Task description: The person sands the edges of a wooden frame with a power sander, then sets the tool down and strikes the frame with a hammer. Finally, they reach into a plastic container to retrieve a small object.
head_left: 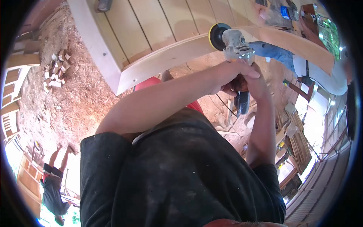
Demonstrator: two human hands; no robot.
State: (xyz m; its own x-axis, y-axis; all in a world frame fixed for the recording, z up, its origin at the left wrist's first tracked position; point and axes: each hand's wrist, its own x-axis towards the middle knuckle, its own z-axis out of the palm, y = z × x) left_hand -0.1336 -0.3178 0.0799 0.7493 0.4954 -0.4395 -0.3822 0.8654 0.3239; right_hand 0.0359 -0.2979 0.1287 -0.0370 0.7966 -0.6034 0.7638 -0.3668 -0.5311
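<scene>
An angle grinder (236, 43) with a round black-and-yellow disc (218, 36) is gripped in both my hands. My left hand (231, 72) comes across from the left and is closed around the grinder's body, just behind its metal head. From the other side, my right hand (258, 84) is closed on the body too, its fingers partly hidden by the left hand. The grinder's dark rear end (242, 104) sticks out below them. Its disc overlaps the front rail (170, 54) of a slatted wooden panel (143, 24).
At the upper right a person in jeans (278, 55) is close to the panel's far end, near a blue tool (286, 12). Wood offcuts (56, 72) lie on the dusty ground. Another person (55, 187) is at lower left. Stacked boards (297, 145) are on the right.
</scene>
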